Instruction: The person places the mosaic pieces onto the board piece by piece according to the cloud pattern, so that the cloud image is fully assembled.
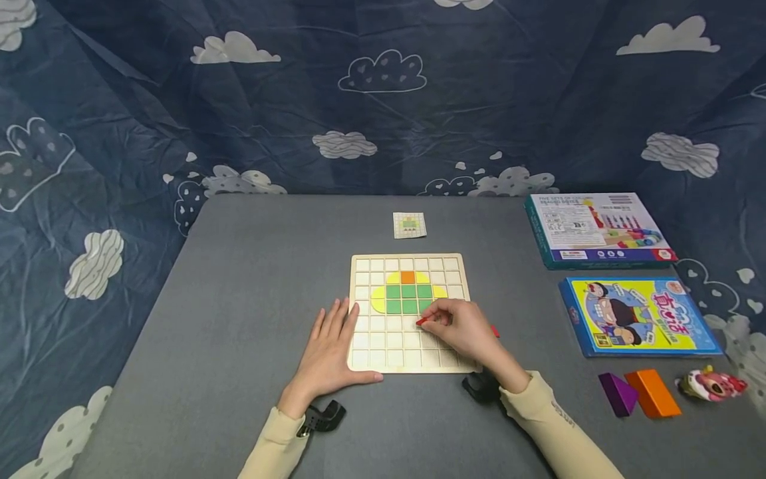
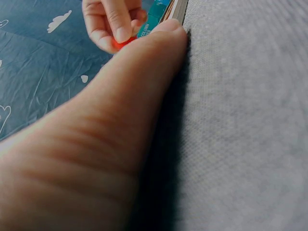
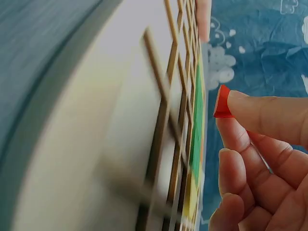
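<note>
A wooden grid board [image 1: 377, 340] lies on the grey table. Green square tiles [image 1: 409, 291], an orange tile [image 1: 407, 277] and yellow curved-edge tiles [image 1: 378, 301] fill cells in its upper half. Between thumb and fingertip, my right hand [image 1: 461, 326] pinches a small red tile [image 3: 222, 102], held over the board just below the green ones. My left hand [image 1: 329, 349] rests spread at the board's lower left corner, fingers along the left side and thumb by the bottom edge. Another red piece [image 1: 495, 330] shows beyond my right hand, partly hidden.
Behind the board lies a small pattern card [image 1: 409, 225]. Two boxes, one white and teal [image 1: 598, 229] and one blue and yellow [image 1: 640, 316], lie at the right. Nearer are a purple block [image 1: 619, 394], an orange block [image 1: 653, 394] and a small figurine [image 1: 710, 384].
</note>
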A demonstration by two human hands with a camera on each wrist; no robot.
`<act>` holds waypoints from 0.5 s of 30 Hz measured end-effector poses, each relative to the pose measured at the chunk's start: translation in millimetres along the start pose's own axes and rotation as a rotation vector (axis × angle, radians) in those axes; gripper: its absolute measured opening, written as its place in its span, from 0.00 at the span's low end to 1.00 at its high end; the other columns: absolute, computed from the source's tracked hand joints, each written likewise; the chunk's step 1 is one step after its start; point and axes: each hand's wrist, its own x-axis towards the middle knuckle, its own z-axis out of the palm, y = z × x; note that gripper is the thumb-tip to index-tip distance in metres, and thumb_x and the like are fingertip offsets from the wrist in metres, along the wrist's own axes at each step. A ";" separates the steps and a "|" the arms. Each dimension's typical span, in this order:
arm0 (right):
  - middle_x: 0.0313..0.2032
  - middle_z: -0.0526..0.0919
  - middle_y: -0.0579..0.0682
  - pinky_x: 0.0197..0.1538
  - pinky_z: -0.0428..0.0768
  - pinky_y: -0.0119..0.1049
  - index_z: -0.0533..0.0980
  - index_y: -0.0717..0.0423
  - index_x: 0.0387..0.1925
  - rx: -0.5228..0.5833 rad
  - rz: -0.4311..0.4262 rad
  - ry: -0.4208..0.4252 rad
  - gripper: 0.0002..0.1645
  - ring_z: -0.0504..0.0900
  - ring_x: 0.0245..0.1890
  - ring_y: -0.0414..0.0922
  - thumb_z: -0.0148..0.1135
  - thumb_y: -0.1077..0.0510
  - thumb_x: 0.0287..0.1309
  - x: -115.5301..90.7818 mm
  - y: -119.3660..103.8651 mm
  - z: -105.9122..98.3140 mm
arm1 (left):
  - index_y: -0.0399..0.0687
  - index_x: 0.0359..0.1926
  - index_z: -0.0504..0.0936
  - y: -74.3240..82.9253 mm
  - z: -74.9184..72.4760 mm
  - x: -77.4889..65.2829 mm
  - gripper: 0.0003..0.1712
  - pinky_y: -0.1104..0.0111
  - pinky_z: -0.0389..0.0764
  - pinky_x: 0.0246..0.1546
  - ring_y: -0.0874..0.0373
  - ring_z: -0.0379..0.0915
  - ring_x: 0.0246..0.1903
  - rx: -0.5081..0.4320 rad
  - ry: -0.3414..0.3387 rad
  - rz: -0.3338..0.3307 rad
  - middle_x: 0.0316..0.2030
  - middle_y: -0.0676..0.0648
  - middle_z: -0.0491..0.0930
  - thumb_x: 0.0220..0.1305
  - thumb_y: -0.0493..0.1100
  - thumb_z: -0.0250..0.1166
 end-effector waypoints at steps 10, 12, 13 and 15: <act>0.21 0.79 0.35 0.21 0.65 0.32 0.83 0.47 0.28 -0.024 0.006 -0.058 0.04 0.68 0.17 0.37 0.72 0.58 0.49 15.7 -20.0 16.1 | 0.42 0.74 0.43 -0.1 -0.6 1.3 0.72 0.56 0.32 0.69 0.50 0.29 0.72 0.012 -0.015 -0.009 0.73 0.40 0.41 0.41 0.81 0.60; 0.21 0.78 0.35 0.21 0.66 0.32 0.82 0.47 0.27 -0.035 0.009 -0.069 0.04 0.68 0.17 0.37 0.72 0.58 0.49 17.9 -22.4 19.1 | 0.42 0.74 0.43 -0.2 -0.2 1.1 0.72 0.56 0.32 0.69 0.50 0.29 0.72 0.012 -0.013 -0.007 0.73 0.40 0.41 0.41 0.81 0.59; 0.21 0.78 0.35 0.21 0.66 0.32 0.82 0.46 0.26 -0.041 0.011 -0.075 0.05 0.69 0.17 0.37 0.72 0.58 0.50 18.8 -23.2 20.9 | 0.42 0.74 0.43 -0.1 -0.1 0.9 0.72 0.56 0.32 0.69 0.50 0.29 0.72 0.011 -0.013 -0.007 0.73 0.40 0.40 0.41 0.82 0.59; 0.21 0.77 0.35 0.22 0.68 0.32 0.81 0.46 0.26 -0.049 0.007 -0.087 0.05 0.70 0.17 0.36 0.72 0.59 0.50 20.2 -24.6 23.9 | 0.42 0.74 0.43 0.0 0.2 0.5 0.72 0.55 0.32 0.69 0.50 0.29 0.72 0.008 -0.014 -0.007 0.73 0.40 0.40 0.41 0.82 0.59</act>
